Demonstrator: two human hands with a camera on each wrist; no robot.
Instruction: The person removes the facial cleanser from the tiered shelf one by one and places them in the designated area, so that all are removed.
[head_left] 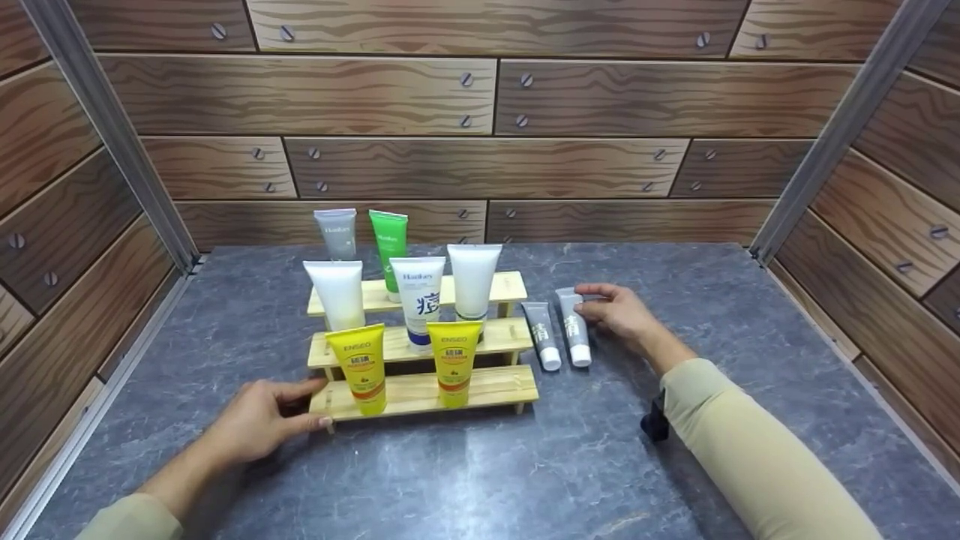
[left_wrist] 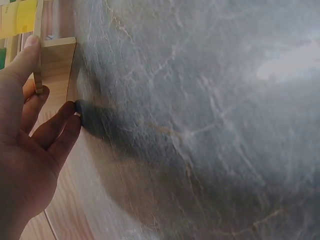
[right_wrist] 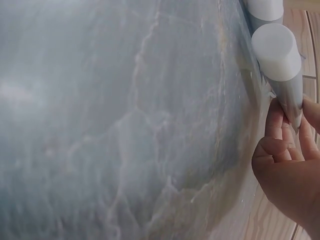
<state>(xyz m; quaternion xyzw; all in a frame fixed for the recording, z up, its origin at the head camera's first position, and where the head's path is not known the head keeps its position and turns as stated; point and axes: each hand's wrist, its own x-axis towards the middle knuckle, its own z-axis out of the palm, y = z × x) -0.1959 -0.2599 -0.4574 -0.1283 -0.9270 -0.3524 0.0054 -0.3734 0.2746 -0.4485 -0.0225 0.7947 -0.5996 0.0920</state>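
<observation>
A three-tier wooden display rack stands left of centre on the table. My left hand grips the left end of its lowest shelf, thumb at the front edge and fingers behind. In the left wrist view, the thumb lies against the shelf board. Right of the rack, my right hand pinches a grey squeeze tube near its flat end. The white cap of that tube points toward me. A second grey tube lies beside it, close to the rack.
Two yellow tubes stand on the lowest shelf. Behind them are white tubes, one with blue lettering. A green tube and a grey one stand at the back. Wood-patterned walls enclose the marbled table.
</observation>
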